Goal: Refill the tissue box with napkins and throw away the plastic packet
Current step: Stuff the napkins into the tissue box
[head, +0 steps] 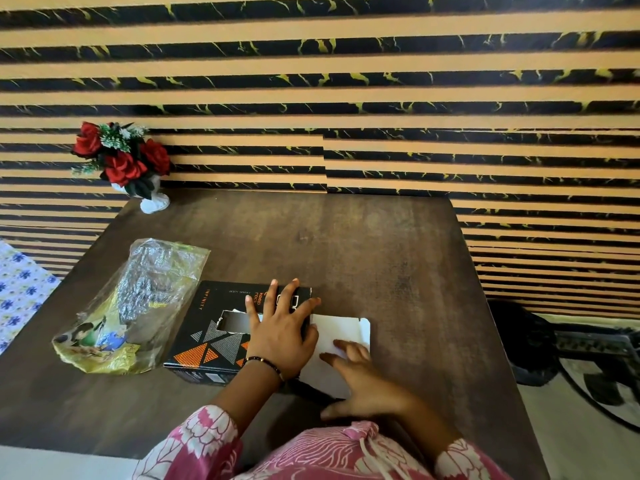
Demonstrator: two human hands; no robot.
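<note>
A black tissue box (211, 337) with orange and grey triangles lies on the brown table (381, 258), a cut slot in its top. My left hand (282, 327) rests flat on the box's top, fingers spread. The white end flap (341, 332) of the box hangs open to the right. My right hand (363, 379) lies on that flap, fingers spread. A crumpled clear and yellow plastic packet (138, 306) lies left of the box, apart from both hands. I cannot make out napkins inside the box.
A white vase of red roses (128, 164) stands at the table's back left corner against the striped wall. Dark cables and a stand (561, 344) sit on the floor to the right. A floral cloth (20, 289) lies off to the left.
</note>
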